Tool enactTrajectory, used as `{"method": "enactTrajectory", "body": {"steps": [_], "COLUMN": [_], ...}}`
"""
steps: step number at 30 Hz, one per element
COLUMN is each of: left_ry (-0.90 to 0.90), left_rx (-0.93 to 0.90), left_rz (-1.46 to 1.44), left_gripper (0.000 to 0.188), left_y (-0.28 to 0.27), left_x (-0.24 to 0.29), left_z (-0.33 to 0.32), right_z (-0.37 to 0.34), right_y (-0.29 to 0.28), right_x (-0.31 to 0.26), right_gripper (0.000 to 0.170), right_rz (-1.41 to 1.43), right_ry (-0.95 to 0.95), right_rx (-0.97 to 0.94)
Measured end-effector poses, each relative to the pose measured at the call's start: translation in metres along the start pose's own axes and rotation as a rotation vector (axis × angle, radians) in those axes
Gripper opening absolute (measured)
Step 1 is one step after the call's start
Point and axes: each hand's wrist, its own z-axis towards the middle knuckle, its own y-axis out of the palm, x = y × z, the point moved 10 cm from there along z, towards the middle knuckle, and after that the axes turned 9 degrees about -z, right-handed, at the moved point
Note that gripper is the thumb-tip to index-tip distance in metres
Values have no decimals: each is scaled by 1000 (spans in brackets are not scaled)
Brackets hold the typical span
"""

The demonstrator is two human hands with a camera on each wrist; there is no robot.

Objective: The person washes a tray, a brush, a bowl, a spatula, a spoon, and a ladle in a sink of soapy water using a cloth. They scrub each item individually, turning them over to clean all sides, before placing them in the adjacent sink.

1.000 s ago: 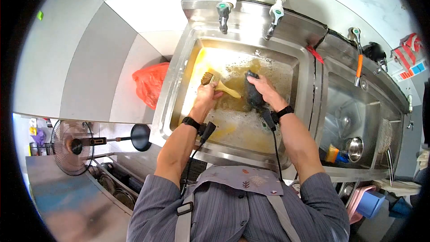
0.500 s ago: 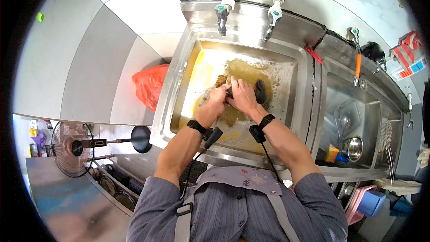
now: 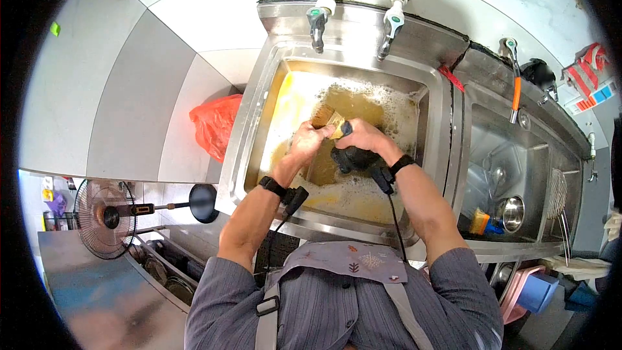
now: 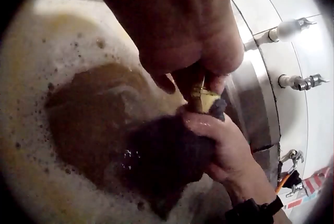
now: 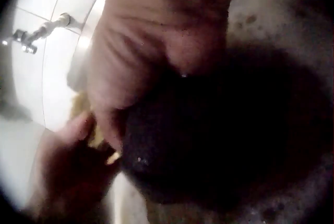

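Observation:
My left hand [image 3: 307,142] grips a wooden scrubbing brush [image 3: 336,124] near its head, bristles pointing away to the upper left. A wet dark cloth [image 3: 354,159] is bunched in my right hand [image 3: 364,136], which presses it round the brush beside the left fingers. In the left wrist view, a yellowish strip of the brush [image 4: 207,102] shows between the two hands, and the cloth [image 4: 167,153] hangs down over brown water. The right wrist view is dark; the cloth [image 5: 172,140] fills its middle below the right hand [image 5: 135,57]. The brush's handle is hidden by the cloth and hand.
Foamy brown water lies in the steel sink [image 3: 437,129] under both hands. Two taps [image 3: 317,26] stand over its back edge. A second sink [image 3: 470,123] to the right holds a metal bowl [image 3: 512,214]. A red plastic bag [image 3: 215,126] is at the left.
The hands, apart a second ago with brush in the left and dark cloth in the right, have come together. The cloth is now wrapped at the brush, after its bulk lay lower in the water.

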Motion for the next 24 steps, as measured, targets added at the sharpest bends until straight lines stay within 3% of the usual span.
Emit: {"method": "enactTrajectory", "body": {"steps": [2, 3, 4, 8, 10, 14, 15, 19, 22, 24], "left_ry": [-25, -22, -22, -34, -77, -99, -97, -154, -177, -196], "left_rx": [-74, -126, -179, -136, 14, 102, 102, 112, 80, 63], "left_rz": [144, 262, 381, 391, 16, -144, -145, -217, -178, -159], "left_gripper": [33, 36, 39, 40, 36, 33, 33, 29, 34, 40], "left_y": [15, 24, 30, 17, 1, -10, -11, -14, -34, -49], "left_x": [27, 41, 44, 20, -1, -14, -13, -4, 4, 3], "left_z": [-17, -25, -30, -18, -10, 0, 3, -9, -9, -12], "right_z": [-13, -14, -11, -9, -3, -10, -16, -25, -12, -10], "right_y": [14, 25, 28, 26, 3, -2, -4, -10, -21, -35], "right_x": [15, 23, 26, 29, 2, -7, -18, -24, 7, 80], "right_gripper": [28, 26, 26, 28, 26, 31, 32, 27, 26, 34], "right_rz": [339, 453, 455, 214, -319, -651, -691, -845, -877, -784], "right_ry": [213, 217, 217, 293, 89, -7, -143, -252, -95, 334], "right_rx": [-219, -317, -320, -285, -24, 297, 389, 501, 339, 254]}}
